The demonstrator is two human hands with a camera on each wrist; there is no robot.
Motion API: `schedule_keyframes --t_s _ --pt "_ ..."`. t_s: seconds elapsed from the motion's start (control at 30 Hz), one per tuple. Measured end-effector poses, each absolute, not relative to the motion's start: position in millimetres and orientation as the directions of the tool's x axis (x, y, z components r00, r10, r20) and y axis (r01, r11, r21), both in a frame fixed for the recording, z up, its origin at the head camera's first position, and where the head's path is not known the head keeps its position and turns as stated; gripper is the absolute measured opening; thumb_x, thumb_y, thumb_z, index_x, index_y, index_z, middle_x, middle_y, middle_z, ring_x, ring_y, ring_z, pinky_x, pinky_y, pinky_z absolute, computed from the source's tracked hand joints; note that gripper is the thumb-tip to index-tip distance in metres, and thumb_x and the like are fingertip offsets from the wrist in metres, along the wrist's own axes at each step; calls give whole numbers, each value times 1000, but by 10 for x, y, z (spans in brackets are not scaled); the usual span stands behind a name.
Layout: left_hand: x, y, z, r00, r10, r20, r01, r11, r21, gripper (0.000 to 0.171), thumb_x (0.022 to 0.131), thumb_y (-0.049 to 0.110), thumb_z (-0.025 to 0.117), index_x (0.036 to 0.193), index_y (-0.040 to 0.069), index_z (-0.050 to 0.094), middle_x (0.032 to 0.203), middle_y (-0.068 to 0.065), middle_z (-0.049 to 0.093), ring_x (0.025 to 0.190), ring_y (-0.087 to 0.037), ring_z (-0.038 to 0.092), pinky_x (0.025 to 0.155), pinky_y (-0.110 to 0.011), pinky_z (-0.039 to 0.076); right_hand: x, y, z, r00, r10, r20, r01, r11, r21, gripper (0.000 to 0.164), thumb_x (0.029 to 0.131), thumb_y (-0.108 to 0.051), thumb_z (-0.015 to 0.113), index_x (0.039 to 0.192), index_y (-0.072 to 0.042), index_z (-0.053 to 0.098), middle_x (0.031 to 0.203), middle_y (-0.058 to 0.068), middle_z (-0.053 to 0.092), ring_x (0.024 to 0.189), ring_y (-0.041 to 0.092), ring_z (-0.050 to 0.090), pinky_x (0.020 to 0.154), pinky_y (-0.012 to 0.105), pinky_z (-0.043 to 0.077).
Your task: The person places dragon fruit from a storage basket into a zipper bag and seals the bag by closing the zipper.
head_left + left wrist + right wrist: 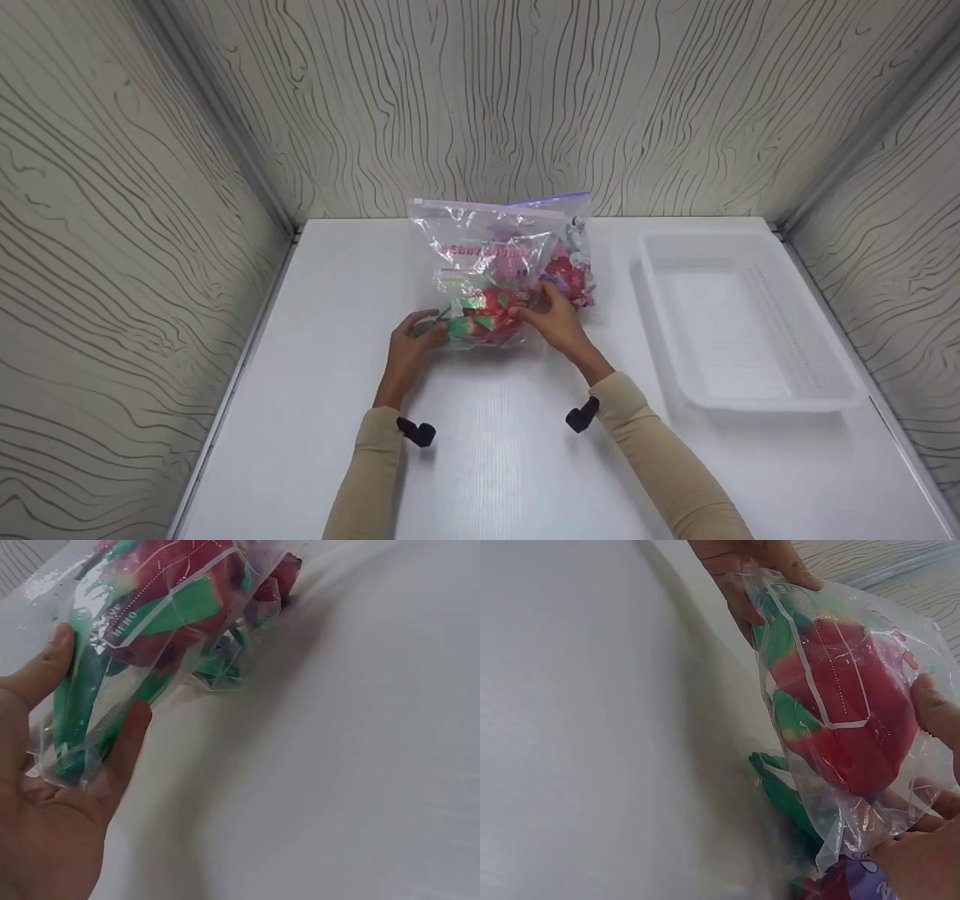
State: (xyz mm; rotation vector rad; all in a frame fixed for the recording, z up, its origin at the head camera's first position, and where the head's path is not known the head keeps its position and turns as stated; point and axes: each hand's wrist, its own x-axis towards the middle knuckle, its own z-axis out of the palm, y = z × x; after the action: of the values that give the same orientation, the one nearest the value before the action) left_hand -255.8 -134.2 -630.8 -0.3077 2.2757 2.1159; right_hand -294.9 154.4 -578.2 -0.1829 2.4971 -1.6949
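A clear zip bag (491, 225) with red lettering and a pale pink zip strip holds a red-and-green item (844, 694) that looks like a dragon fruit. My left hand (411, 351) grips the bag's lower left corner, its thumb on one face and its fingers round the other in the left wrist view. At the bag's right side my right hand (559, 321) holds the plastic between thumb and fingers. Partly hidden behind it stands a second clear bag (579, 225) with a purple zip strip and red and purple contents.
On the right of the white table (337, 300) sits a white translucent plastic tray (660, 322) with raised sides. Wood-grain patterned panels (480, 97) rise at the back and both sides. A small black device (417, 433) is strapped at each wrist.
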Motion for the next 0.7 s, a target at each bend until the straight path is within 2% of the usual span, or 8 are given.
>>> schedule_keyframes --t_s 0.23,0.33,0.5,0.7 --pt "-2583 -1490 -6286 -966 -192 -172 -167 -43 985 54 93 40 83 137 14 68 141 -12 68 127 -25 69 105 -39 59 -3062 1274 -5742 -966 -258 17 -104 329 -939 69 98 -39 77 155 -10 51 155 20 57 144 41 56 118 58 47" --pt "-2580 -1559 -6294 -960 -218 -173 -162 -70 984 51 95 38 81 137 12 68 137 -11 70 121 -21 72 102 -36 60 -3091 1189 -5748 -963 -271 13 -111 348 -931 72 99 -37 77 158 -10 46 157 21 53 146 42 53 119 59 46" --pt "-2570 -1678 -6292 -948 -261 -182 -163 -93 982 49 100 37 74 140 10 66 132 -14 73 117 -22 73 100 -35 61 -3131 1078 -5760 -964 -264 -37 -51 320 -946 82 96 -33 82 161 -6 40 162 24 44 154 43 42 124 59 39" --pt "-2598 -1771 -6274 -934 -288 -210 -197 -71 978 58 100 43 74 145 9 63 136 -17 72 118 -22 72 101 -34 60 -3198 957 -5825 -966 -246 -81 -5 333 -943 84 94 -47 81 159 -10 45 167 17 44 159 37 37 129 56 33"
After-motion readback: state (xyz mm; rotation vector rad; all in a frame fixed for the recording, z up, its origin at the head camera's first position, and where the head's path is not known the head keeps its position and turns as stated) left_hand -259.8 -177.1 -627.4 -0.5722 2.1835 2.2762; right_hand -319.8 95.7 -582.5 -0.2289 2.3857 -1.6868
